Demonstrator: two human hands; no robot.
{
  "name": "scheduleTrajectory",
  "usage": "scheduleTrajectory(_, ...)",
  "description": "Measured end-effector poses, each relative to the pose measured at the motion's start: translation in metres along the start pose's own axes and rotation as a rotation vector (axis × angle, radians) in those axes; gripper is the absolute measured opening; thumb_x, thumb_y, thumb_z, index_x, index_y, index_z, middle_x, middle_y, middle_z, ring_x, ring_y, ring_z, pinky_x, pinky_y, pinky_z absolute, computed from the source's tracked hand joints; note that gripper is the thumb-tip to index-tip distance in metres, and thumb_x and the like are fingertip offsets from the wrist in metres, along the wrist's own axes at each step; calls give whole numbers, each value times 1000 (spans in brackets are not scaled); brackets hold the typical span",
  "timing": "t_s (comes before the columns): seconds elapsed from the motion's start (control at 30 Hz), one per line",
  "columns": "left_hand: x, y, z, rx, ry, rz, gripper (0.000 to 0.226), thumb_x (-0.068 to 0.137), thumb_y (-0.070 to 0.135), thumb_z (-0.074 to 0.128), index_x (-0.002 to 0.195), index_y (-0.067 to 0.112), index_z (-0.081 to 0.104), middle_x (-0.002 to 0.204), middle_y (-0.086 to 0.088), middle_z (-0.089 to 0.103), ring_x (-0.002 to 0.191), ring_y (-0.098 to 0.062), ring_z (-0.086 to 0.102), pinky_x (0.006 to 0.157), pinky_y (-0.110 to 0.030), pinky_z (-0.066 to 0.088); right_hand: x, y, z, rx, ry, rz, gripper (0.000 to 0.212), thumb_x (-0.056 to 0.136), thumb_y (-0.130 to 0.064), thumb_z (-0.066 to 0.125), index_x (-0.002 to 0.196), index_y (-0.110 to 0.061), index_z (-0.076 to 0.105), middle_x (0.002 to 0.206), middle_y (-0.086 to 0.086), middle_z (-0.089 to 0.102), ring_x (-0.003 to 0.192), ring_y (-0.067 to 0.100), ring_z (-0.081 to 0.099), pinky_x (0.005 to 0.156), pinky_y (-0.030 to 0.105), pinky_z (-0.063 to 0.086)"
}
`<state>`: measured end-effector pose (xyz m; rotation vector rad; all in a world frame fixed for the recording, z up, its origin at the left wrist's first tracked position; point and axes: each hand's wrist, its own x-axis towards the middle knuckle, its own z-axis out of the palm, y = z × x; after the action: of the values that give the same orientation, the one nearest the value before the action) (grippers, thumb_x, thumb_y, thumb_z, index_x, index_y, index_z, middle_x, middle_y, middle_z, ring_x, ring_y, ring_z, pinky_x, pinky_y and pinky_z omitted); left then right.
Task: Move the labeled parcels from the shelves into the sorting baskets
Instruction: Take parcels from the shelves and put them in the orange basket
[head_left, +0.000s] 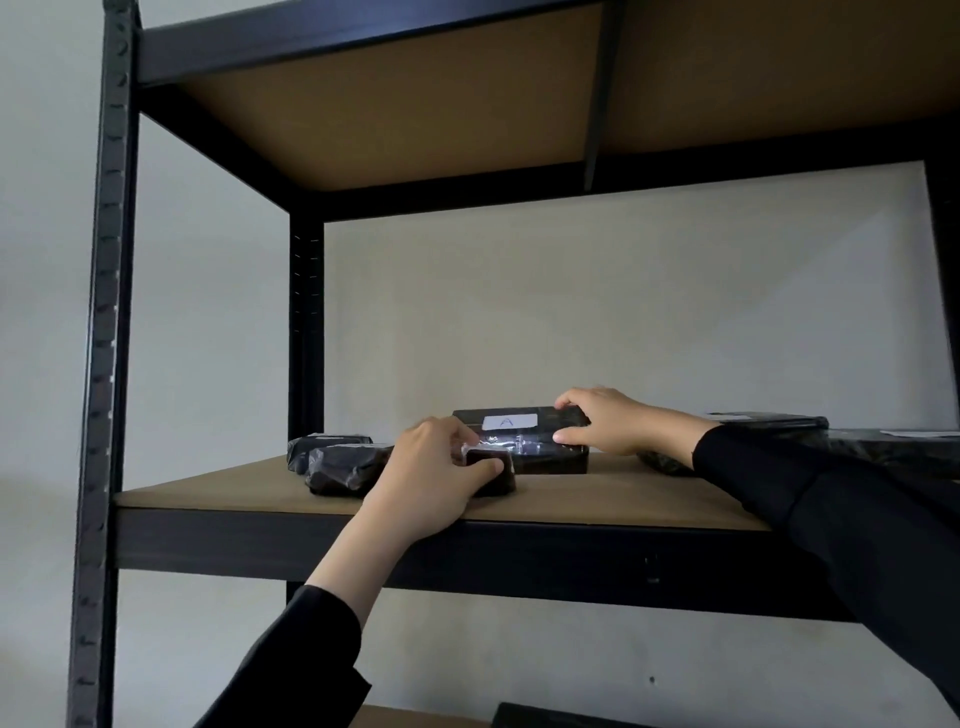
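Note:
A flat black parcel (530, 441) with a white label marked A lies on the brown shelf board (597, 499). My right hand (605, 423) grips its right end, fingers over the top and thumb on the front face. My left hand (441, 470) is closed around a small black wrapped parcel (493, 470) in front of the labeled one, near the shelf's front edge. No sorting basket is in view.
Two more black wrapped parcels (343, 465) lie to the left on the same shelf, and others (883, 441) sit at the right behind my right sleeve. The black metal upright (104, 364) stands left. Another shelf board (415, 104) hangs overhead. A dark parcel (545, 719) shows on the shelf below.

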<state>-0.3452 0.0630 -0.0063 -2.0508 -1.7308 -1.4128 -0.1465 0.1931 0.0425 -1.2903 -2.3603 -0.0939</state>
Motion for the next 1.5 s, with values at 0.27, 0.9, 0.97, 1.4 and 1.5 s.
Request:
scheduleTrajectory(0.27, 0, -1, 2, 9, 14, -1, 44, 85, 41, 62, 124, 21, 55, 116, 1, 58, 106, -18, 57, 90, -30, 46, -5, -3, 6, 6, -101, 70, 45, 101, -32, 32, 126, 1, 50, 131, 19, 55, 123, 32, 48, 105, 41, 36)
scheduleTrajectory(0.9, 59, -99, -95, -29, 303, -174, 18, 92, 22, 52, 90, 10, 66, 80, -3, 63, 73, -20, 57, 56, -22, 39, -4, -163, 21, -35, -141, -108, 78, 80, -77, 36, 129, -18, 51, 129, 7, 55, 116, 26, 52, 97, 37, 44)
scheduleTrajectory(0.97, 72, -115, -92, 73, 204, -279, 27, 95, 27, 47, 79, 8, 58, 70, -2, 54, 77, -25, 52, 58, -29, 36, 4, -163, 25, -20, -154, -56, 77, 73, -85, 32, 98, -18, 60, 96, 3, 61, 95, 25, 57, 79, 32, 46)
scheduleTrajectory(1.4, 88, -150, -81, 111, -237, -578, 45, 90, 49, 52, 103, 6, 59, 95, -7, 57, 84, -24, 53, 81, -34, 44, 7, -162, 31, 164, -111, -125, 52, 66, -65, 70, 94, -21, 64, 94, -2, 70, 84, 15, 61, 85, 30, 49)
scheduleTrajectory(1.5, 80, -152, -88, -64, -198, -545, 34, 88, 42, 61, 90, 9, 58, 84, -6, 55, 74, -21, 52, 69, -30, 42, 2, -166, 27, 182, -76, -144, 51, 65, -60, 74, 99, -25, 58, 100, -4, 66, 97, 16, 60, 89, 33, 48)
